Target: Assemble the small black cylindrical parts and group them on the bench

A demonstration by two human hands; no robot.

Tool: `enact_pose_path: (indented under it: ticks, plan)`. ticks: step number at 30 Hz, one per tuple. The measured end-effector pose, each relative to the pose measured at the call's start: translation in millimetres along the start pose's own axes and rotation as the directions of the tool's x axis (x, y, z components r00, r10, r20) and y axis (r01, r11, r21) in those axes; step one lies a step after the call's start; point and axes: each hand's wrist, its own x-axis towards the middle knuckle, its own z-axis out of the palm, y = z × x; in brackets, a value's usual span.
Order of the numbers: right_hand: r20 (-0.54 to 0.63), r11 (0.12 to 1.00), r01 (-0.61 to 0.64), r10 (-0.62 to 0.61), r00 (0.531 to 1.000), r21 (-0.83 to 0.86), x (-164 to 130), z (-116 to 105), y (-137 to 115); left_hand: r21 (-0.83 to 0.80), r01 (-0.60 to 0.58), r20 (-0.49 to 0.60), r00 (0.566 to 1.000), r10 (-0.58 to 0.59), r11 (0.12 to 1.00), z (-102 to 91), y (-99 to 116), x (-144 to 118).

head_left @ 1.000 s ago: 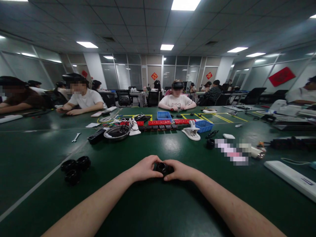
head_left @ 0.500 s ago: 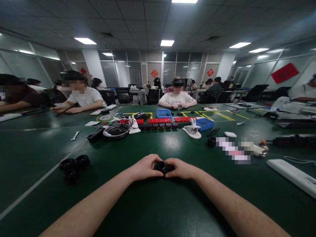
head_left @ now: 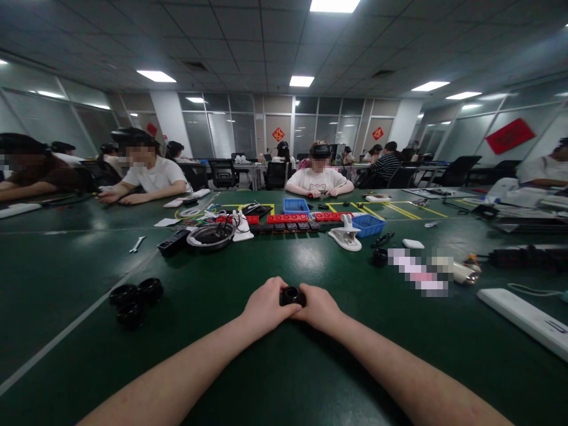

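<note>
2 bare forearms (head_left: 186,367) at an inward slant, left hand (head_left: 266,306) and right hand (head_left: 320,306) close together, fingers (head_left: 277,284) bent.

- Beyond the table's (head_left: 222,266) far edge, a red diamond sign (head_left: 377,133) on the far wall (head_left: 329,106) carries a gold character; I'd read it as 福, though it's tiny from here.
- Left of it on that wall, a matching diamond (head_left: 278,134) has gold marks too small for me to make out.
- A larger red poster (head_left: 510,136), past the table on the right: nothing legible.
- Dark marks on the white bar (head_left: 523,322), on the table's right-hand part: unreadable.
</note>
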Motion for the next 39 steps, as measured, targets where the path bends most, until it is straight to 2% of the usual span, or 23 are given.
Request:
enact_pose_path:
  ticks: [2,4,6,9,11,13,16,22,28,32,36,39]
  plan:
    - [-0.073,0.993,-0.029,0.021,0.997,-0.112,-3,2,-7,0.048,0.051,-0.045,0.998,-0.049,0.998,2.1,2,-1]
    - [-0.101,0.991,-0.016,0.003,0.995,-0.132,-3,2,-8,0.053,0.045,-0.05,0.998,-0.043,0.998,1.3,1,0]
    - [-0.072,0.997,0.062,-0.065,0.995,-0.045,-2,0,-4,0.017,-0.014,-0.019,1.0,0.014,1.0,-1.7,-2,2]
    - [0.045,0.961,0.211,-0.222,0.974,0.178,2,-7,9,-0.066,-0.149,0.042,0.987,0.152,0.987,-6.5,-12,7]
    - [0.135,0.918,0.237,-0.291,0.947,0.319,4,-11,16,-0.134,-0.199,0.094,0.973,0.212,0.971,-7.3,-19,11]
    - [0.188,0.879,0.236,-0.336,0.923,0.415,5,-15,19,-0.208,-0.2,0.15,0.961,0.234,0.957,-6.3,-24,14]
    - [0.195,0.854,0.251,-0.371,0.908,0.455,5,-17,20,-0.288,-0.184,0.195,0.949,0.246,0.94,-3.9,-28,16]
    - [0.222,0.842,0.268,-0.406,0.887,0.468,6,-18,20,-0.349,-0.162,0.212,0.946,0.246,0.923,-2.9,-28,16]
    - [0.212,0.848,0.261,-0.391,0.896,0.461,7,-16,22,-0.339,-0.14,0.214,0.952,0.221,0.93,-2.0,-26,16]
    - [0.203,0.882,0.211,-0.318,0.926,0.421,7,-13,22,-0.265,-0.138,0.169,0.968,0.187,0.954,-3.2,-21,13]
    - [0.084,0.961,0.145,-0.169,0.982,0.235,7,-4,18,-0.159,-0.116,0.076,0.989,0.129,0.981,-3.0,-12,8]
    - [-0.035,0.996,0.059,-0.057,0.998,0.061,5,5,7,-0.089,-0.033,-0.001,0.999,0.033,0.995,0.0,-5,4]
